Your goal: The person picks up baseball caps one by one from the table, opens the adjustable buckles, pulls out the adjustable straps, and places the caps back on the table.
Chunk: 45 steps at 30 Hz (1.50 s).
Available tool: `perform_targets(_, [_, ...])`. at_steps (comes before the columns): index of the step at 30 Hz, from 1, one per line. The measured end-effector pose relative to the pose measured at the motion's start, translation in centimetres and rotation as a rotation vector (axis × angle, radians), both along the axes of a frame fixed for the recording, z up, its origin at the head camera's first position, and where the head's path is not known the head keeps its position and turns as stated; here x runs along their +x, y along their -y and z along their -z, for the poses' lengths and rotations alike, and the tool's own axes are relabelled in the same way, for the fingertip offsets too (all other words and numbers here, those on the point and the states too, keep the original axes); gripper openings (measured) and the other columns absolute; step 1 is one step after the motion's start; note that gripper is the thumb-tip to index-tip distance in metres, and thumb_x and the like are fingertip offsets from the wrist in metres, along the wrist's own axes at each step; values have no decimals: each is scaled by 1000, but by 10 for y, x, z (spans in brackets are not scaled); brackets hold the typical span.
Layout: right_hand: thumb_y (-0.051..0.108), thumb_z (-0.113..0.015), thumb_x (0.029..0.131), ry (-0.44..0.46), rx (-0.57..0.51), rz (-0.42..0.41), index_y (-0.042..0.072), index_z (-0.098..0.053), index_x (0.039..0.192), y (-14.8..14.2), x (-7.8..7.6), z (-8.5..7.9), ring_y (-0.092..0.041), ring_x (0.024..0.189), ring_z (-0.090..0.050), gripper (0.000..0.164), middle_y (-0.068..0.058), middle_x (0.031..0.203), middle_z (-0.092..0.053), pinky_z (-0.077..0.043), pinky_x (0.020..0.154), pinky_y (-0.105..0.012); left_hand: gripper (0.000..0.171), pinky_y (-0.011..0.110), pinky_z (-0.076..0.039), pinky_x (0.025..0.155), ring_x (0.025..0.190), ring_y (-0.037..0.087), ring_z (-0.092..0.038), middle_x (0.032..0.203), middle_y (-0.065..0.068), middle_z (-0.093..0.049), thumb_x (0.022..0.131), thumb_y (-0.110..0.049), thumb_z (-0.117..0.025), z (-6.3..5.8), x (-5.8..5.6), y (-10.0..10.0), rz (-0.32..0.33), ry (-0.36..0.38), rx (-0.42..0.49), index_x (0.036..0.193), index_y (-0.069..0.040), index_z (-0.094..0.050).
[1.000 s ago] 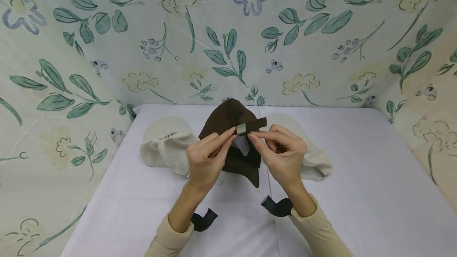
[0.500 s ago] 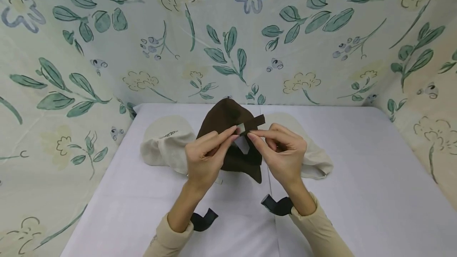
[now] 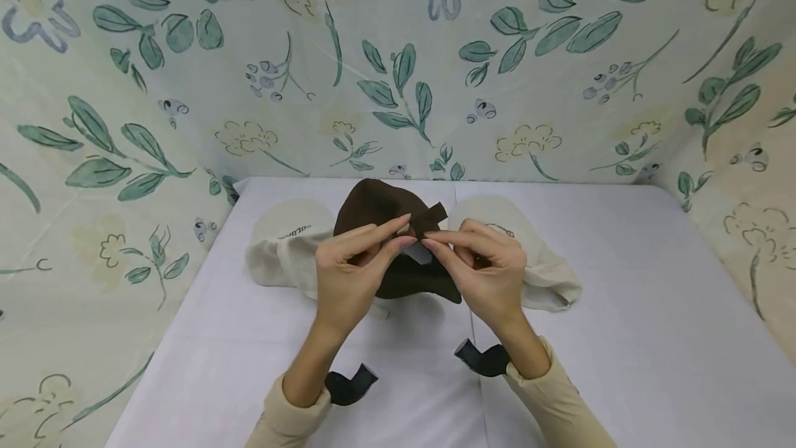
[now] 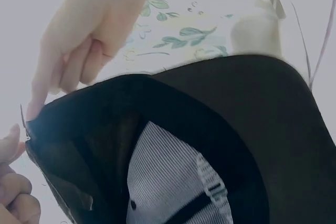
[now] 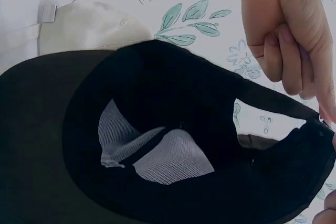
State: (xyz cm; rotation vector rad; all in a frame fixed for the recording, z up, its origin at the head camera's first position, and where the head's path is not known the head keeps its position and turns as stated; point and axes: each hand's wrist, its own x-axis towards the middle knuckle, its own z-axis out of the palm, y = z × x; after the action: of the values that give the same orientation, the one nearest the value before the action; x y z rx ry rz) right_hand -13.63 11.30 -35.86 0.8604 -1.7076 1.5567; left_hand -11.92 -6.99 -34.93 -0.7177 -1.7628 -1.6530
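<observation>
A dark brown baseball cap [image 3: 376, 206] is held up off the table with its back strap toward me. Its strap end [image 3: 433, 217] sticks up between my hands. My left hand [image 3: 348, 272] pinches the strap at its small metal buckle [image 3: 404, 230], thumb against index finger. Close beside it, my right hand [image 3: 488, 265] pinches the strap between thumb and index finger. Fingertips partly hide the buckle. In the left wrist view, the dark sweatband surrounds a pale striped lining [image 4: 163, 166]. The right wrist view shows the same lining [image 5: 176, 156] and the brim [image 5: 37, 124].
Two cream caps lie on the white-covered table [image 3: 634, 337], a crumpled one [image 3: 282, 254] at left and another [image 3: 553, 278] at right. Black curved pieces [image 3: 351, 386] stick out near both cuffs. A floral cloth [image 3: 336, 109] stands behind the table.
The brown cap has tipped and shifted left, and its strap end has moved left and turned. Both hands have moved slightly left, still pinching the strap.
</observation>
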Motion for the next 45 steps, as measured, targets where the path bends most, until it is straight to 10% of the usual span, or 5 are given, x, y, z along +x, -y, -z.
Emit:
perform_targets(15, [8, -83, 88, -26, 67, -100, -2, -81, 88, 3, 0, 2, -3, 54, -28, 10, 4, 58, -34, -22, 48, -17, 21, 25, -22, 46, 50, 8, -25, 54, -2, -34, 87, 3, -80, -11, 8, 8, 78, 201, 25, 107, 2, -80])
perform_targets(45, [9, -84, 87, -25, 73, -193, -1, -81, 87, 5, -1, 3, -3, 53, -29, 11, 5, 57, -34, -23, 48, -16, 15, 25, -18, 42, 46, 8, -24, 50, -3, -41, 83, 7, -81, -16, 13, 7, 115, 220, 120, 99, 7, -79])
